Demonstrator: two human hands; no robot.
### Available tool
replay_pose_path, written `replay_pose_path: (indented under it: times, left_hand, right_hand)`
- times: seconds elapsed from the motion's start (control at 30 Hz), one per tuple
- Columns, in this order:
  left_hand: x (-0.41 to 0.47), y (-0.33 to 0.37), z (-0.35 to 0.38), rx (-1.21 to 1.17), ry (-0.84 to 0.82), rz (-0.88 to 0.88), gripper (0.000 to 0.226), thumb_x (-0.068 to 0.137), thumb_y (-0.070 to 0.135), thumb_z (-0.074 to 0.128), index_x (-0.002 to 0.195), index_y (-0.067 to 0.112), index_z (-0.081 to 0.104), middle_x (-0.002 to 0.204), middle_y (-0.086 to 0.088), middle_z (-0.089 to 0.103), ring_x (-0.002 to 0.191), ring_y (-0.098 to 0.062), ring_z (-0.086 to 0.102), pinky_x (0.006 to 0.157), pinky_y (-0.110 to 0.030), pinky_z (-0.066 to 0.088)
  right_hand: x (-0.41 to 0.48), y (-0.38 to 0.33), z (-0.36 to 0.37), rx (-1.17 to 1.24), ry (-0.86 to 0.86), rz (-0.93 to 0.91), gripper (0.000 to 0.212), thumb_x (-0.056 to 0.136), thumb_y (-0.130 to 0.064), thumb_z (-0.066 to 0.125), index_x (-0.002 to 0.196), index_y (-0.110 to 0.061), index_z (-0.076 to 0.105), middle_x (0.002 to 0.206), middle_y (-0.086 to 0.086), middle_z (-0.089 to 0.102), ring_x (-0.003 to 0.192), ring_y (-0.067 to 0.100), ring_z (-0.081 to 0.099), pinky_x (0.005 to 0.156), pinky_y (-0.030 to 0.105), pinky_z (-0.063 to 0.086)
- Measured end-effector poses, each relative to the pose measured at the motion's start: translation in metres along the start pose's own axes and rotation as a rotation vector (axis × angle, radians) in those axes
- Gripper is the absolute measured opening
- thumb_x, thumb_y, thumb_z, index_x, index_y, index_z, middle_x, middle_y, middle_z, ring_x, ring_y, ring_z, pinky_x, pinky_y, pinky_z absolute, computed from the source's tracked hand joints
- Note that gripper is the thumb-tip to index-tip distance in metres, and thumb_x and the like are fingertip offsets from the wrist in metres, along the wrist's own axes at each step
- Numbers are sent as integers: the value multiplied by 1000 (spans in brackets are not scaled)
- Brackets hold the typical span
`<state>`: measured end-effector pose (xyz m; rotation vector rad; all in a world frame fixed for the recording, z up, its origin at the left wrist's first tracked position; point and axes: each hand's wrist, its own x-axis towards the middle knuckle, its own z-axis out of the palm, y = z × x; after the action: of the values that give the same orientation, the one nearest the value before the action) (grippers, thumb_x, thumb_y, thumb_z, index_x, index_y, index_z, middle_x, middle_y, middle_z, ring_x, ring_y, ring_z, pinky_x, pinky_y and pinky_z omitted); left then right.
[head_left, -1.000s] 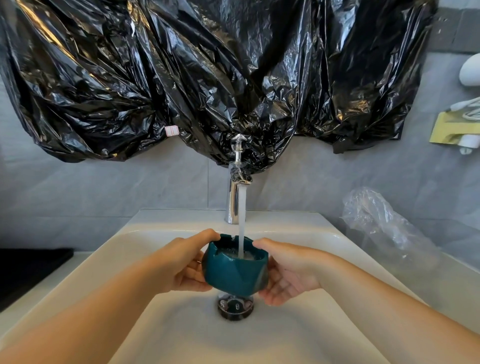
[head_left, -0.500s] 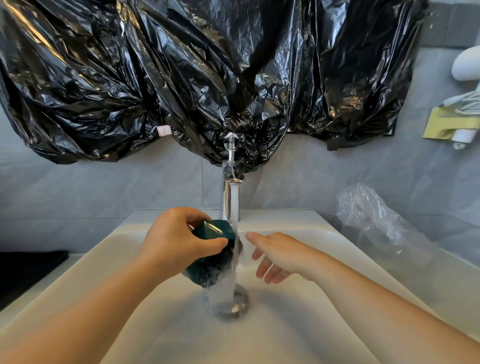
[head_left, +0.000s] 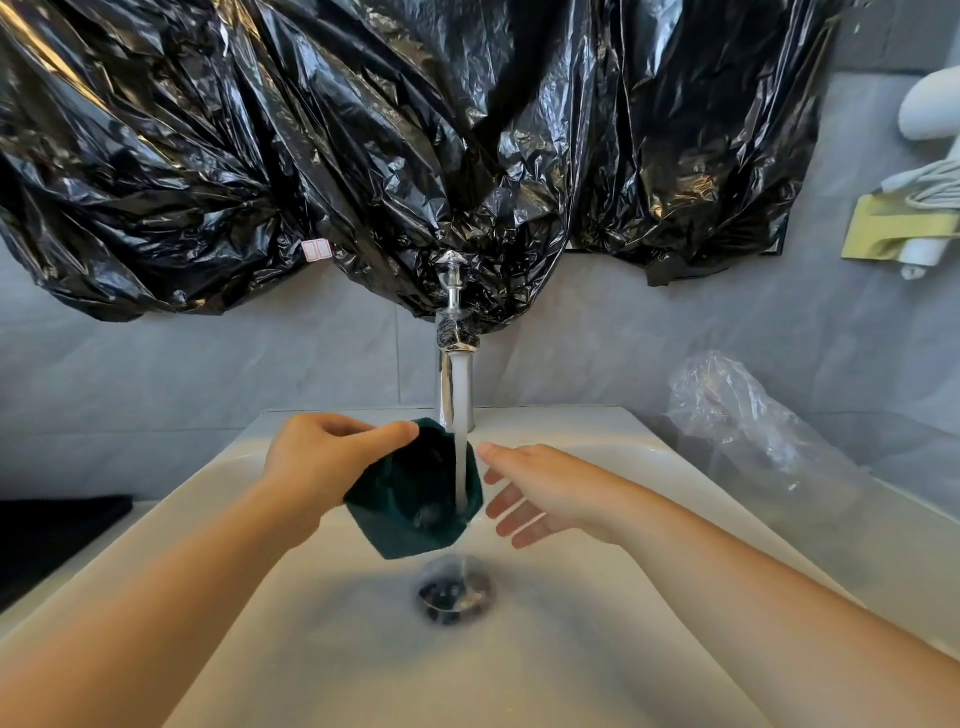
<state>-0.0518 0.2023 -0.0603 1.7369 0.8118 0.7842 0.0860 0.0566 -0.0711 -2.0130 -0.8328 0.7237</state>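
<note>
A dark teal faceted cup (head_left: 400, 525) hangs over the white sink (head_left: 322, 644), tilted with its mouth facing me. My left hand (head_left: 317, 462) grips its rim and left side, thumb on the upper edge. Water from the chrome tap (head_left: 453, 384) runs into the cup's right side and drips toward the drain (head_left: 454, 587). My right hand (head_left: 540, 486) hovers just right of the cup, fingers spread and straight, holding nothing and apart from the cup.
Crumpled black plastic sheeting (head_left: 363, 156) covers the wall above the tap. A clear plastic bag (head_left: 748, 431) lies on the counter at the right. White items and a yellow holder (head_left: 898, 234) hang on the right wall. A dark surface (head_left: 57, 540) lies left of the sink.
The right hand let go of the cup. The left hand tipped it over, emptying water, then turned its mouth back under the stream. The right hand stays beside it.
</note>
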Motion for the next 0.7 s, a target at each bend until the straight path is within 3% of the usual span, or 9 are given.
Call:
replay_pose_path:
  times: [0.13,0.27,0.37,0.53,0.63,0.7]
  left_hand:
    - [-1,-1,1,-154,-120,-150,42,71,35,81,96,2,70,92,-18,73,75,-26,70,53,-28,58]
    - [2,-5,0,-118,-190,-214,46,70,38,81,99,5,70,100,-22,73,94,-34,71,65,-32,61]
    - [1,-9,2,-81,-232,-243,48,68,39,82,99,5,69,98,-20,74,93,-32,71,68,-35,61]
    - [1,-11,6,-77,-254,-233,52,68,44,81,100,5,69,95,-17,74,90,-29,72,62,-31,59]
    - [2,-9,7,-107,-260,-184,54,67,52,77,98,9,71,92,-11,76,87,-26,73,68,-33,60]
    - [3,-7,4,-107,-318,-156,60,62,59,76,101,13,72,92,-7,77,85,-25,74,72,-33,60]
  right_hand:
    - [1,-3,0,72,-58,-56,44,100,-49,39,123,-17,58,110,13,69,96,28,71,83,35,59]
    - [0,-2,1,28,-50,-105,27,101,-25,45,114,-8,61,106,17,72,85,29,74,85,37,60]
    - [-1,2,4,-50,-64,-138,24,99,-10,43,110,-6,64,101,18,72,72,25,74,75,32,61]
    - [-2,3,5,-65,-70,-150,26,95,-3,42,96,-9,67,92,14,73,70,24,73,70,29,62]
    - [1,4,5,38,-40,-109,23,94,-2,44,79,-7,61,73,10,68,63,25,72,67,30,61]
    - [4,5,5,149,-17,-59,21,94,-1,45,80,-5,60,72,10,64,55,19,69,64,28,61]
